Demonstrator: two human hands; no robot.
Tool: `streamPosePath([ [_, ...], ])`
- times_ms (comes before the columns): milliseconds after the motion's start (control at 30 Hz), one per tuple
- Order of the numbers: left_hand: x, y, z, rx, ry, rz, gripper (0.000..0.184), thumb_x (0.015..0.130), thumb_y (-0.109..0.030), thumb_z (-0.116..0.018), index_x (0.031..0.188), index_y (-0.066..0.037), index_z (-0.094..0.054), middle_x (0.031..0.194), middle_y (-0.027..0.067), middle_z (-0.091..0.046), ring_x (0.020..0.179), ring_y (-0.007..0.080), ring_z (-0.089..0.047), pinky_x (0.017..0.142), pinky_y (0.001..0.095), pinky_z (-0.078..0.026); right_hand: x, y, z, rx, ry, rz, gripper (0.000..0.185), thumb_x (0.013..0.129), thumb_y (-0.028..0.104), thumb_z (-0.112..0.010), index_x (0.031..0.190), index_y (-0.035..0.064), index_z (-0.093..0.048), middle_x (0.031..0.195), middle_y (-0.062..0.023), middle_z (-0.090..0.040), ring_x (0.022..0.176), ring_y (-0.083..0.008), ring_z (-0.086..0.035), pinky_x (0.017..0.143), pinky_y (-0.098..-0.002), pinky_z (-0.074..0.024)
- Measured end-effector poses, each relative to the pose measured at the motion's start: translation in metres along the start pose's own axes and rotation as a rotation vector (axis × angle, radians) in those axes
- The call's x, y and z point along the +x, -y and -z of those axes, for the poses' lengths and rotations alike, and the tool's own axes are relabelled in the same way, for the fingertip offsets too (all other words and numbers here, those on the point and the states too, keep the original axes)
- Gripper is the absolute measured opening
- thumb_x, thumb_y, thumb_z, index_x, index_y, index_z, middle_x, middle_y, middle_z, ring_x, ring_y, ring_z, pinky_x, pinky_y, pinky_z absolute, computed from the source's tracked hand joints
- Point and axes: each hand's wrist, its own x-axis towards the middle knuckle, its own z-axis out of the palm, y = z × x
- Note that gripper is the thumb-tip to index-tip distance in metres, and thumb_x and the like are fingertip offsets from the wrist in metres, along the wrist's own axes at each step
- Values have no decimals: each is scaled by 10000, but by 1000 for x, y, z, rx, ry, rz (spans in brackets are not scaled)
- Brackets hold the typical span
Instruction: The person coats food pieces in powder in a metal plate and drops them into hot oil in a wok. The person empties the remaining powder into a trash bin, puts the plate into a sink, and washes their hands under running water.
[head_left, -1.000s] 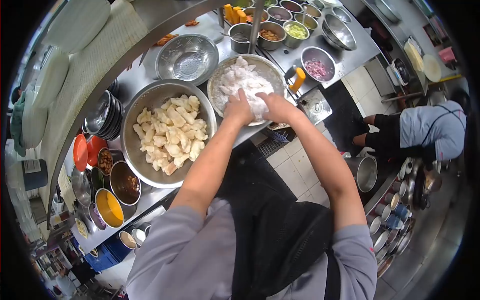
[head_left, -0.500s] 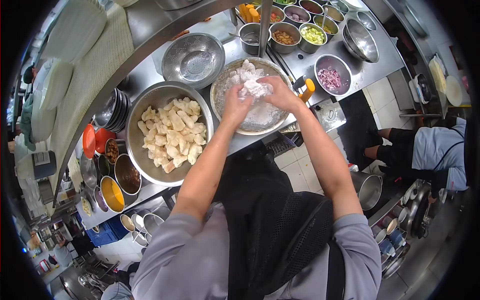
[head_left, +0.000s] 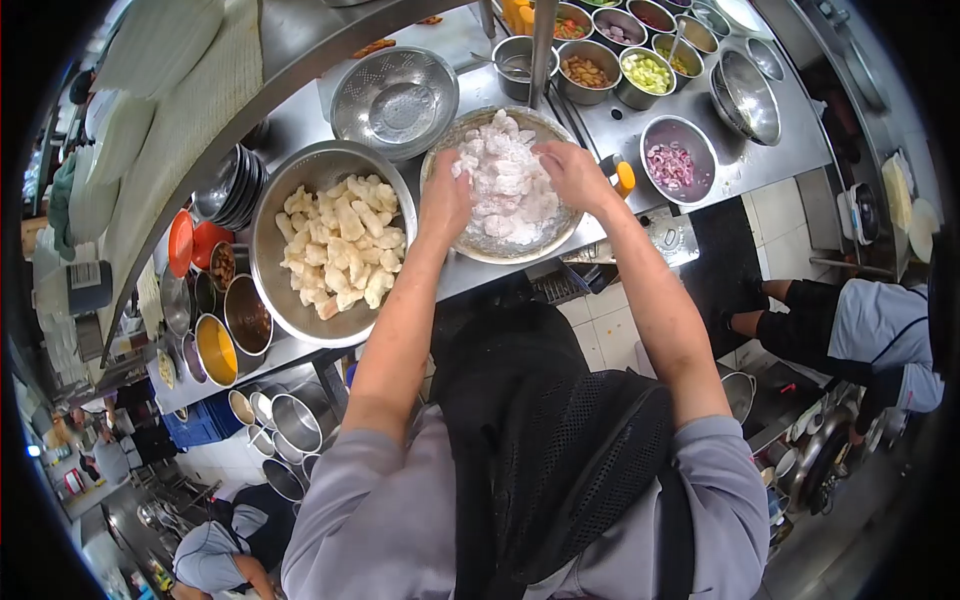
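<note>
A wide round bowl [head_left: 545, 243] holds a heap of flour-coated pieces [head_left: 505, 180] that look like meat or fish. My left hand [head_left: 447, 195] is at the heap's left side, just inside the rim. Its fingers are partly hidden, but they look loosely apart, with white flour on the tips. On the opposite side, my right hand [head_left: 578, 175] curves inward with its fingers apart, close to the coated pieces. Neither hand lifts anything. Left of this bowl, a large steel bowl [head_left: 262, 235] contains many pale, battered-looking pieces [head_left: 345, 245].
A steel colander [head_left: 395, 100] stands behind the two bowls. Chopped red onion fills a bowl [head_left: 680, 165] at right, near an orange handle [head_left: 625, 178]. Pots of cut ingredients [head_left: 645, 75] line the back. A metal shelf [head_left: 290, 65] overhangs the left. Co-workers [head_left: 850, 325] stand nearby.
My hands have moved apart from a clump they held together over the bowl. The coated pieces now lie spread in a larger heap. The camera view has shifted slightly.
</note>
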Motion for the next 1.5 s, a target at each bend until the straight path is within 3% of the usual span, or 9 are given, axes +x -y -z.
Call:
streamPosePath([
  [200,-4,-4,-18,262,174,-246,455,911,-80,-621,1360,-86,-554,1380,327,-493,1108,448,-640,932,499,-532,5,12,19,28,76,-79,253,938,74,-550,1088,41,-752,1078,-278,-675,1090,-424,-646,925,-462,-513],
  [400,-20,-38,-46,348,205,-61,416,835,-241,-780,1183,-96,-606,1329,295,-493,1019,494,-642,873,538,-538,22,-15,-17,-320,59,10,249,900,175,-654,1074,22,-745,1156,-325,-569,1113,-455,-626,958,-486,-516],
  [467,-30,-30,-32,320,166,-50,398,863,-270,-755,1138,-42,-580,1159,259,-544,995,478,-631,847,551,-519,26,-31,-52,-467,177,-78,289,880,207,-692,1082,4,-729,1222,-334,-536,1095,-459,-629,952,-503,-520],
  [700,-26,-33,32,149,69,59,377,963,-328,-648,1139,3,-603,1117,252,-572,1047,432,-601,865,487,-479,21,-17,-23,-207,8,-60,371,801,194,-709,1086,-21,-608,1101,-271,-617,1079,-452,-622,935,-471,-511],
  [900,10,-27,24,175,-52,-260,355,963,-297,-646,1133,11,-597,1076,246,-614,1040,440,-608,883,479,-484,17,6,-8,39,-27,-197,376,792,233,-671,1046,-44,-681,992,-276,-711,963,-414,-688,881,-454,-523],
  [1033,44,-34,29,70,-2,-107,372,967,-307,-641,1159,7,-584,1095,267,-656,1038,450,-625,899,499,-481,15,2,-11,108,15,-260,510,803,276,-732,1243,23,-681,991,-213,-739,878,-315,-721,831,-413,-535],
  [1133,51,-31,36,49,28,-78,392,976,-340,-622,1154,6,-583,1101,281,-668,1032,459,-640,887,505,-485,11,-12,-20,523,-33,-332,437,802,273,-778,1163,34,-722,983,-204,-741,879,-300,-721,827,-391,-539],
  [1333,50,-27,35,270,117,-98,401,975,-302,-607,1256,-19,-567,1076,278,-692,1038,460,-658,903,524,-500,19,-10,-34,74,-83,-132,378,802,293,-794,1043,6,-742,918,-249,-734,918,-364,-718,838,-406,-553],
  [1500,46,-10,-3,611,353,-75,550,957,-268,-609,1441,-100,-409,1055,271,-706,975,436,-697,837,554,-546,12,6,-75,-241,34,-149,386,817,248,-778,1104,22,-652,1289,-324,-499,983,-529,-652,917,-544,-529],
])
